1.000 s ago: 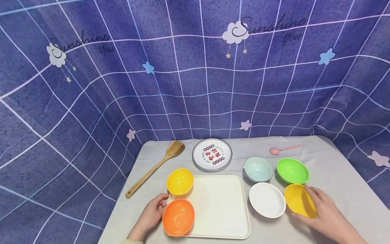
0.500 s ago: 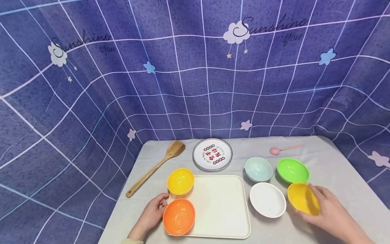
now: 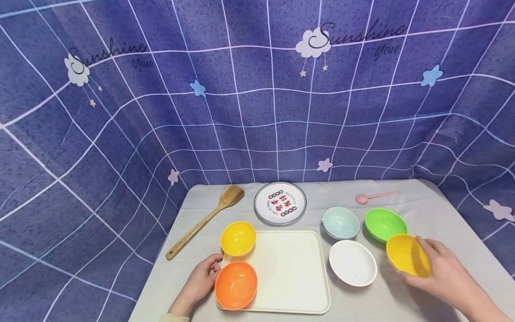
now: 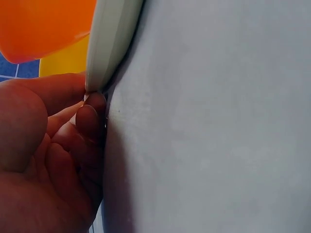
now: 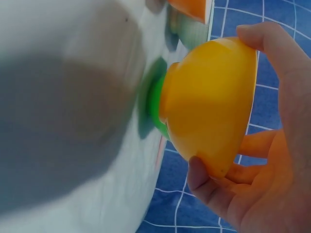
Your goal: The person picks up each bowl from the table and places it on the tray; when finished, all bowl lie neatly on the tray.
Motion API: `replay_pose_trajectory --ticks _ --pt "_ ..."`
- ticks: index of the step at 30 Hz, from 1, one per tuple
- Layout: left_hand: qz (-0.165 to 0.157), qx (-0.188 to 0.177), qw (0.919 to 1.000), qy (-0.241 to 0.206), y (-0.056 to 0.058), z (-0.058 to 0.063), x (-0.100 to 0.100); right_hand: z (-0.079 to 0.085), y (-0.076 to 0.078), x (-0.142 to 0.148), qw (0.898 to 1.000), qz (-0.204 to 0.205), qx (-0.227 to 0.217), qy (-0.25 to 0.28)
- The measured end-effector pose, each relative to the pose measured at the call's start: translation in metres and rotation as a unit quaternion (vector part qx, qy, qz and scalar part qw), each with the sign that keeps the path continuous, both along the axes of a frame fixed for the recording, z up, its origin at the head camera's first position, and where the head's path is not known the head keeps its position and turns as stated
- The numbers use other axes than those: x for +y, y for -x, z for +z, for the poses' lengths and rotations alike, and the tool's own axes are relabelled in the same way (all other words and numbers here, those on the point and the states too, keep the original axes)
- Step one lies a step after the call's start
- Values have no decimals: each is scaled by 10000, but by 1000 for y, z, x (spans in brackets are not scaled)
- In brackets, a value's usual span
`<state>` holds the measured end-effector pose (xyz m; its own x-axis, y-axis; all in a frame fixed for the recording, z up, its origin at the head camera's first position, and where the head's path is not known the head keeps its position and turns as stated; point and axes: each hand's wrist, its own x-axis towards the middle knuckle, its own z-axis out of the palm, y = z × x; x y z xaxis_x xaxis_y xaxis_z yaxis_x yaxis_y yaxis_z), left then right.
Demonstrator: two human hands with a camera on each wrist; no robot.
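Yellow bowl [image 3: 408, 257] pinched by right fingers [image 5: 206, 184], above grey cloth [image 3: 362, 306], left fingers [image 4: 88, 121] pinching tray [image 3: 291, 268]

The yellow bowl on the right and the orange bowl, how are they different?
Color: the yellow bowl is deep yellow, while the orange bowl is orange.
Where they are: the yellow bowl is up off the table in the right hand's grip; the orange bowl sits at the left edge of the tray.
Same: both are round and open upward.
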<state>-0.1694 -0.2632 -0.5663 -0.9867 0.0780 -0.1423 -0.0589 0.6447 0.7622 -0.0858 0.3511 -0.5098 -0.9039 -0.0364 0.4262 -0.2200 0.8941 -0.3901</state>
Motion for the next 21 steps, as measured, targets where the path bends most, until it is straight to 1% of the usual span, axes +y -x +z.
replay_pose_trajectory --ticks 9,16,21 --pt "-66 -1 9999 -91 0 -5 -4 9 9 -10 9999 90 -58 -59" --pt "-64 -70 9999 -125 0 -2 -2 18 17 -23 9998 185 -60 -91" --pt "-100 -53 9998 -139 0 -1 -3 29 25 -34 9995 299 -34 -114"
